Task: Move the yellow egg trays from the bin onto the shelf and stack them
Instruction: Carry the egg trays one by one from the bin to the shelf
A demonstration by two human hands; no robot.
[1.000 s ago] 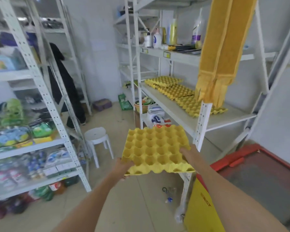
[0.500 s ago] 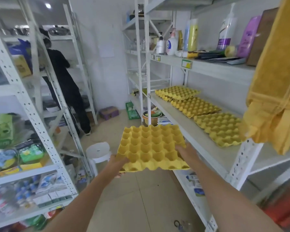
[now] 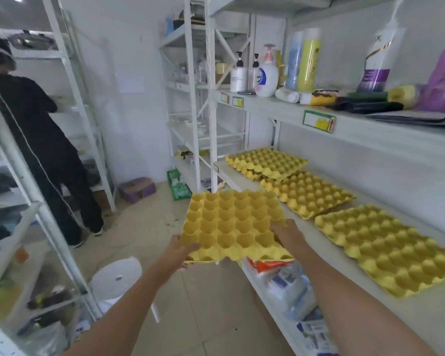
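I hold a yellow egg tray point(image 3: 231, 222) flat in front of me, over the aisle and just left of the shelf's front edge. My left hand point(image 3: 181, 251) grips its near left corner and my right hand point(image 3: 288, 233) grips its near right edge. On the white shelf point(image 3: 316, 242) to my right lie three more lots of yellow trays in a row: a far stack point(image 3: 266, 163), a middle tray point(image 3: 307, 194) and a near tray point(image 3: 391, 246). The bin is out of view.
A person in black point(image 3: 44, 150) stands at the left shelving with their back to me. A white stool point(image 3: 116, 276) sits on the floor below my left arm. Bottles point(image 3: 267, 73) line the upper shelf. Packaged goods point(image 3: 290, 289) fill the lower shelf. A purple box point(image 3: 138, 188) and green basket point(image 3: 179, 185) stand on the floor ahead.
My view has turned and moved along the aisle toward the shelf; the red bin and hanging yellow cloth have left the view. The tray stays held in both hands, now beside the shelf.
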